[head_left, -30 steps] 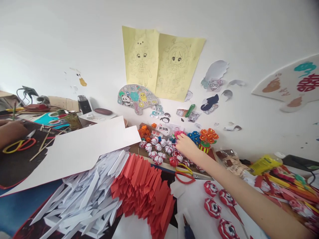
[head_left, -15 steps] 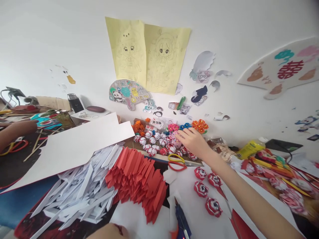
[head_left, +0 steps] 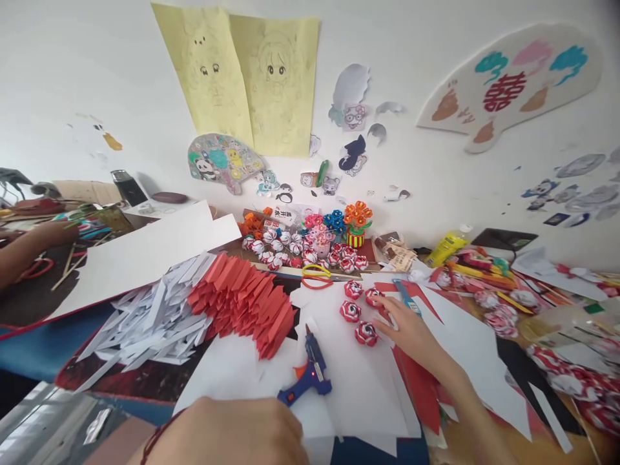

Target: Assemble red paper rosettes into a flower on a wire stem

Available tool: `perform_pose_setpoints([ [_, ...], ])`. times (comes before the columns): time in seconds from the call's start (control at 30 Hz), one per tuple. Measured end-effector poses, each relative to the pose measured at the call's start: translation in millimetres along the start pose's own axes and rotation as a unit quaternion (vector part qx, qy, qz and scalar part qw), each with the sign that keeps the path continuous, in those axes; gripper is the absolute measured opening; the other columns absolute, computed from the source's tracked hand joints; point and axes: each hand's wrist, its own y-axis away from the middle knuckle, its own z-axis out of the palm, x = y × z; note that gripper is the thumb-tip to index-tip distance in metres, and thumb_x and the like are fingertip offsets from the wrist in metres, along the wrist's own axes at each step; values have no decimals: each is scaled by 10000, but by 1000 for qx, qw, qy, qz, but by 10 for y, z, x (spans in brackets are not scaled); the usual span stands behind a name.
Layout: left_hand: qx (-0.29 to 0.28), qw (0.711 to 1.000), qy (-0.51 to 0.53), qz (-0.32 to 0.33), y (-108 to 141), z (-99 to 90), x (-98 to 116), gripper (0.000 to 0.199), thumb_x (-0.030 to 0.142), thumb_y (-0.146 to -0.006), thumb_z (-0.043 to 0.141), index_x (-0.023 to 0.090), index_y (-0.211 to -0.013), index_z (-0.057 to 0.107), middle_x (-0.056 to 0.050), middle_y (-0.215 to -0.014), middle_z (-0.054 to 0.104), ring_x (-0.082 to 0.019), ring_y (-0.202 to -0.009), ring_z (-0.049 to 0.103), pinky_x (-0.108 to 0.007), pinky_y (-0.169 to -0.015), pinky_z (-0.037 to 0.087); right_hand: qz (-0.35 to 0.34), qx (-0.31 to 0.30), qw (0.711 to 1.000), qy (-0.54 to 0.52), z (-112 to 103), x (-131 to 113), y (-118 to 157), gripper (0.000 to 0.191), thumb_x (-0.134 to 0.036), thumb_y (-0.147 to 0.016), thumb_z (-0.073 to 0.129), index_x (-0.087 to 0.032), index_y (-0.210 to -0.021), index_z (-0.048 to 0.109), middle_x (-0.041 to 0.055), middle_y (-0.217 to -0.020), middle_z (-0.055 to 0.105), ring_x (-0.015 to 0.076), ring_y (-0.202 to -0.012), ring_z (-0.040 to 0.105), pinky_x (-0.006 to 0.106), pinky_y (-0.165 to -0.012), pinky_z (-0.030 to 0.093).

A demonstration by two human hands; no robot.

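Flowers (head_left: 365, 335): four sat on white paper (head_left: 361, 381).
Right hand (head_left: 409, 328): fingers parted, right at them, gripping nothing!
Left hand (head_left: 247, 429): near the glue gun (head_left: 314, 365), grip couldn't be told.

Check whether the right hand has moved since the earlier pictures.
Yes: the right hand came nearer the wearer and rightward, from beyond the scissors to their near side, beside the rosettes.

R hand (head_left: 409, 330) moved from rear flower pile (head_left: 277, 245) to front red/wht flowers (head_left: 367, 333)
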Motion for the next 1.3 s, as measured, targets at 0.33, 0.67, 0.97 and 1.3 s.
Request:
perform_pose_setpoints([
  [0.33, 18, 958, -173, -226, 52, 835, -239, 257, 221, -1008, 378, 216, -962, 631, -7, -778, 692, -195, -640, 657, -299, -600, 409, 225, 47, 972, 48, 132, 272, 756, 265, -417, -923, 462, -242, -864, 653, 42, -823, 718, 243, -721, 658, 327, -634, 423],
  [0.67, 111, 973, -132, -152, -283, 966, -28, 265, 185, -1003, 379, 188, -898, 622, 4, -657, 614, -170, -573, 608, -300, -565, 391, 303, 11, 948, 98, 404, 96, 771, 298, -395, -936, 461, -236, -852, 698, 84, -874, 751, 291, -806, 701, 319, -560, 387],
  [0.97, 88, 979, -122, -140, -352, 1027, 21, 268, 166, -992, 374, 193, -837, 592, 7, -636, 586, -169, -535, 548, -303, -537, 358, 300, 79, 950, -36, 305, 210, 809, 331, -439, -894, 466, -236, -825, 718, 75, -848, 761, 301, -818, 697, 351, -645, 454],
  [1.3, 109, 986, -70, -106, -521, 1130, 21, 222, 125, -960, 403, 195, -838, 575, 1, -625, 585, -165, -531, 510, -289, -556, 315, 303, 168, 894, -284, 150, 211, 901, 393, -579, -721, 666, -190, -760, 702, 68, -699, 704, 264, -699, 652, 351, -677, 488],
])
